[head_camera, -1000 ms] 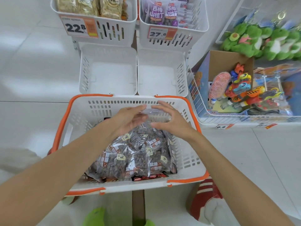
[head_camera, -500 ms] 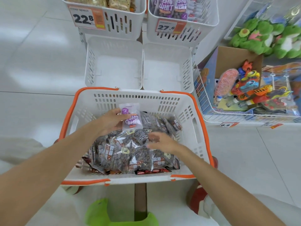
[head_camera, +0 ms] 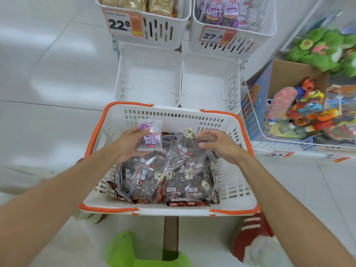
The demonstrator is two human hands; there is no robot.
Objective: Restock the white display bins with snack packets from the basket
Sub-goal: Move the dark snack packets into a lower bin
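Now R hand (head_camera: 217, 146) on pkt (head_camera: 187, 149) (higher up)

Bright, even overhead light glares off the glossy floor (head_camera: 57, 79); wide-angle distortion bends the edges, and the green plush toys (head_camera: 325, 49) blur.

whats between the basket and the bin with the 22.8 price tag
The lower left white bin, empty, sits between the basket and the 22.8 bin, as the head view shows.
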